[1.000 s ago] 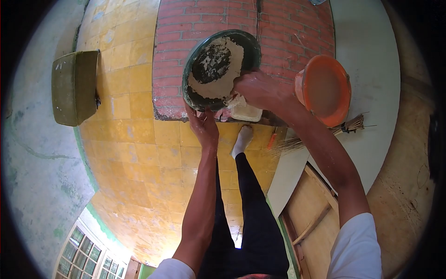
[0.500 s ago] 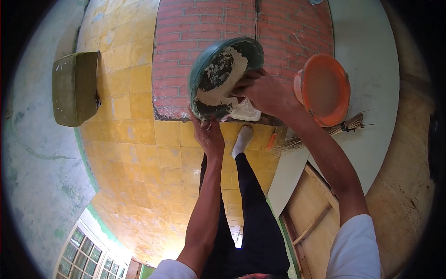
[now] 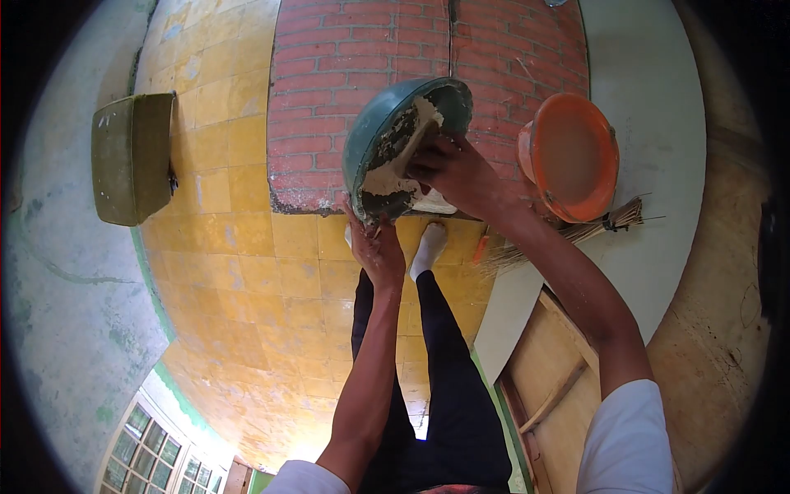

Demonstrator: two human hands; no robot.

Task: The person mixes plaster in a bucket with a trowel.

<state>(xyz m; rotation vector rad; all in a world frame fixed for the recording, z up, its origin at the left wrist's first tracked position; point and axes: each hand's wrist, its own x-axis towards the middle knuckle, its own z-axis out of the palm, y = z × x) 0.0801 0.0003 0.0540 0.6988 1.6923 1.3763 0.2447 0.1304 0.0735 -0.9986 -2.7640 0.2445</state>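
Observation:
A dark green basin point(image 3: 380, 123) is tilted steeply over the brick-patterned surface, its opening turned toward my right hand. Wet beige paste point(image 3: 387, 177) clings to its inner wall in a thick band, with dark patches showing between. My left hand point(image 3: 378, 251) grips the basin's near rim from below. Inside the opening, the curled fingers of my right hand point(image 3: 457, 177) are at the paste; I cannot tell what they hold. Behind that wrist, part of a whitish object point(image 3: 434, 202) shows at the surface's near edge.
An orange bucket point(image 3: 576, 156) with murky liquid stands to the right, beside a stick broom point(image 3: 588, 230). The red brick-patterned surface point(image 3: 313, 107) lies ahead, over yellow floor tiles point(image 3: 247, 288). An olive box-like object point(image 3: 132, 160) is at the left.
The basin has tipped further toward the right and come slightly nearer. My left hand has shifted right with it, and my right hand has moved a little along the paste.

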